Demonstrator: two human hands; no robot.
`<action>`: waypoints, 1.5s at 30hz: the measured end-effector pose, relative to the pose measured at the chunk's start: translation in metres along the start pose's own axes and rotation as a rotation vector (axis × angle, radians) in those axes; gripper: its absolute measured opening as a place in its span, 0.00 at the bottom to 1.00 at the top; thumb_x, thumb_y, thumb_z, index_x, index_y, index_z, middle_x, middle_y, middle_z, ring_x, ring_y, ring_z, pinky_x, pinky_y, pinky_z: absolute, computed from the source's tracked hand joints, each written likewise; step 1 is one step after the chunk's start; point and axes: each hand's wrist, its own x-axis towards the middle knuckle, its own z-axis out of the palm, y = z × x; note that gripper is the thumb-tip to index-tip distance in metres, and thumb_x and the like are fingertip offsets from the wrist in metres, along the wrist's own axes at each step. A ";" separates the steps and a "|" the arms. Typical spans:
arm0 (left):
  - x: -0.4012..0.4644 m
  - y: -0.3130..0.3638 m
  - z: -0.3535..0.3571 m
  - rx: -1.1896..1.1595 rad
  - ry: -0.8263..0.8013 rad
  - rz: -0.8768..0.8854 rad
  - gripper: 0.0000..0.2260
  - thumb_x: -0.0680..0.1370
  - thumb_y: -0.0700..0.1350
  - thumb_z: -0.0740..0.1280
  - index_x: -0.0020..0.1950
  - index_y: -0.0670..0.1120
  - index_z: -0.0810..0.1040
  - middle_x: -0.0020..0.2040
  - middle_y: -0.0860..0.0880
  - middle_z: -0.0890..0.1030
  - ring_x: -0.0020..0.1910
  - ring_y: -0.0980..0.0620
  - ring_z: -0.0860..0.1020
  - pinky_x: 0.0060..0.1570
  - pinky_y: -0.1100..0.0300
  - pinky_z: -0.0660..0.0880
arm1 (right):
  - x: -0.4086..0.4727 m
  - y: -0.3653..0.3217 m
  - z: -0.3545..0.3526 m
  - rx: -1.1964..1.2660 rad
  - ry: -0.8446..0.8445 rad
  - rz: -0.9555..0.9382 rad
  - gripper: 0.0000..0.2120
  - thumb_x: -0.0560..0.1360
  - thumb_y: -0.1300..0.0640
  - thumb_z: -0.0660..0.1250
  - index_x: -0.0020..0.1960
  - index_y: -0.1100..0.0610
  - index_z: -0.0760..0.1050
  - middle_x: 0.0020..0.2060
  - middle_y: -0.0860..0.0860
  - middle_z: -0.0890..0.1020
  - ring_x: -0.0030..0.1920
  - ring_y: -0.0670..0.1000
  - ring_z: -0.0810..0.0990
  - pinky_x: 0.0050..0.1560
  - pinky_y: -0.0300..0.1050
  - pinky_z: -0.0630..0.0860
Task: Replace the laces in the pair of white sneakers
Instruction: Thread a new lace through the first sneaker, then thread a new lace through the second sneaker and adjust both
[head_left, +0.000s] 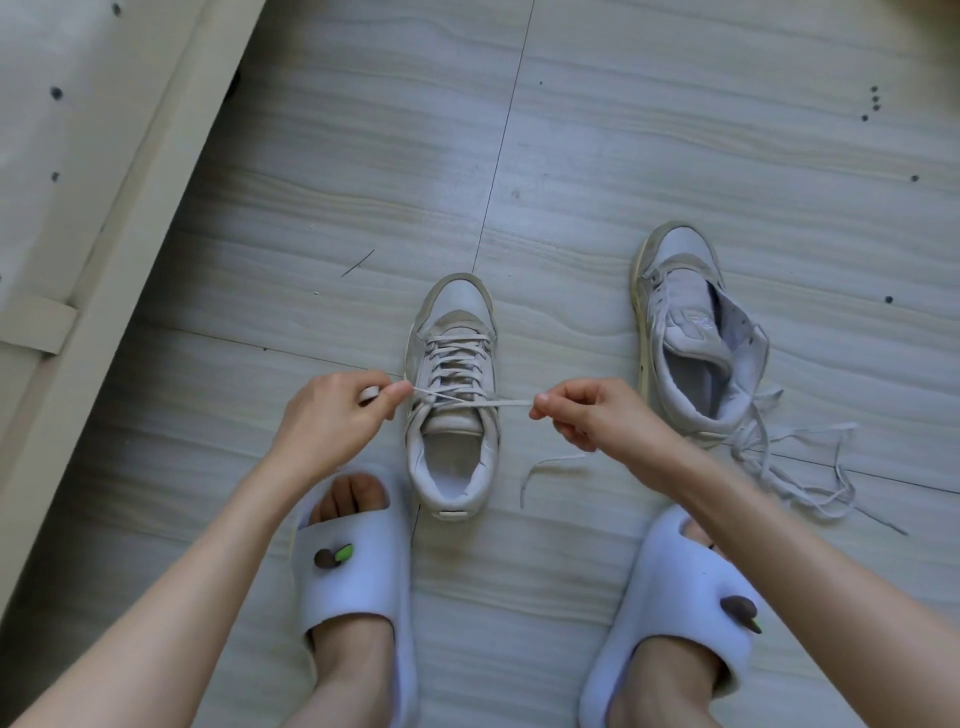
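Nearest the camera, the person's feet sit in a pair of pale slippers, the left slipper (353, 566) and the right slipper (675, 587), each bearing a small brown and green charm. Two bare forearms reach forward over them. Between the slippers, upright on the floor (649, 156), stands the laced sneaker (453, 395), toe pointing away. The left hand (332, 415) pinches one end of the lace (457, 400) between thumb and curled fingers, just left of the shoe's collar. The right hand (592, 413) pinches the other end in the same way on the right, and the lace runs taut across the top eyelets (a loose tail trails on the floor below the right hand). Farther right and a little beyond, the second sneaker (691, 332) lies unlaced, tongue pulled open, with a tangle of loose laces (800, 467) beside its heel. At far left runs a pale furniture edge (104, 218).
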 end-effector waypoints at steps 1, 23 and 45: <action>0.001 0.001 -0.002 -0.018 0.037 -0.028 0.18 0.77 0.55 0.63 0.29 0.50 0.74 0.23 0.53 0.69 0.31 0.48 0.69 0.33 0.57 0.62 | -0.002 -0.002 -0.001 0.005 0.000 0.000 0.10 0.76 0.55 0.66 0.38 0.57 0.79 0.23 0.47 0.69 0.25 0.45 0.64 0.28 0.35 0.61; -0.001 0.181 0.103 0.276 -0.194 0.878 0.20 0.72 0.48 0.60 0.60 0.42 0.76 0.57 0.43 0.79 0.58 0.42 0.77 0.53 0.49 0.77 | -0.067 0.108 -0.166 -0.475 0.555 0.128 0.10 0.73 0.56 0.69 0.52 0.59 0.78 0.46 0.54 0.82 0.50 0.54 0.79 0.48 0.43 0.70; -0.024 0.184 0.058 0.510 -0.573 0.680 0.11 0.77 0.52 0.64 0.57 0.52 0.79 0.55 0.50 0.75 0.57 0.51 0.72 0.54 0.57 0.71 | -0.119 0.039 -0.159 -0.155 0.538 -0.120 0.10 0.78 0.57 0.63 0.38 0.53 0.70 0.29 0.47 0.76 0.24 0.38 0.73 0.32 0.35 0.67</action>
